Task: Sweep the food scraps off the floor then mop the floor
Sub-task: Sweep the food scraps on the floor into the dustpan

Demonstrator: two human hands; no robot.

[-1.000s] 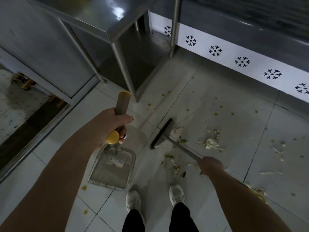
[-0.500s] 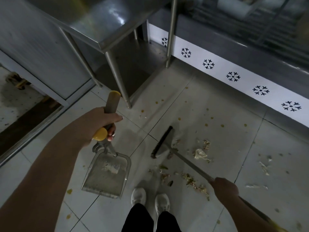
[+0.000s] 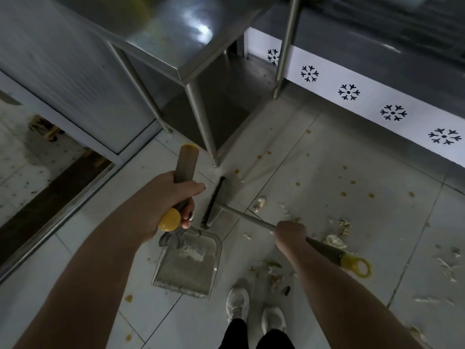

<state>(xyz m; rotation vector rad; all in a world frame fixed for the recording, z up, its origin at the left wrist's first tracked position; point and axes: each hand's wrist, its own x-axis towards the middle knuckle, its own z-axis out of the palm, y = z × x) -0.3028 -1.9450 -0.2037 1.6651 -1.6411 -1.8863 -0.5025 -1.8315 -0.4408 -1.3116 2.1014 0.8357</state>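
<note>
Swung left, my broom head [image 3: 214, 200] now lies at twelve o'clock of the dustpan [image 3: 187, 270]. My right hand [image 3: 290, 235] clasps its stick, my left hand [image 3: 161, 205] grips the pan's handle, and food scraps [image 3: 275, 272] lie at three o'clock.

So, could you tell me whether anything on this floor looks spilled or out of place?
Yes: pale food scraps and orange-brown drips lie scattered over the grey tiled floor, mostly right of the grey metal dustpan.

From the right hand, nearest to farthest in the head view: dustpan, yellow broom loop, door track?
1. Yellow broom loop, just behind the right hand.
2. Dustpan, on its left.
3. Door track, far left.
</note>
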